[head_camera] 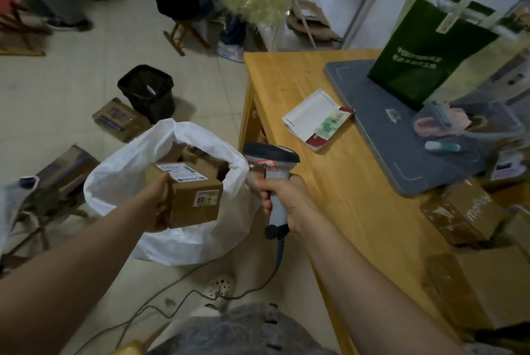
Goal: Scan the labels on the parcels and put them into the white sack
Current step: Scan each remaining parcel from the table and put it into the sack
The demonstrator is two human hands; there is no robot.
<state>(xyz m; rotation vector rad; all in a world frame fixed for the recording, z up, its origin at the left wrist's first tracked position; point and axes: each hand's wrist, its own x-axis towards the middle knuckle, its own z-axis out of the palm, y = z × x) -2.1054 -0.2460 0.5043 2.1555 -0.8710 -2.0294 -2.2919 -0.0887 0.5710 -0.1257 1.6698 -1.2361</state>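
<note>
Indoor light is dim and even, shadows soft. Pale glare shows on the floor [86, 76] at top left. Edges bow from my wide lens; the far room and right-hand boxes [464, 211] blur.

- The parcel [192, 205] you hold is matt brown cardboard with white paper labels [182, 172].
- Your barcode scanner [272, 158] is smooth grey plastic.
- The white sack [120, 171] is thin, crinkled plastic.
- The worktop [344, 196] is smooth, lacquered pale wood.

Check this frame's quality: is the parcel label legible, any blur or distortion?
Head view: label on the parcel in the left hand too soft to read; same view, green bag and frame edges smear; light even, no glare.
</note>
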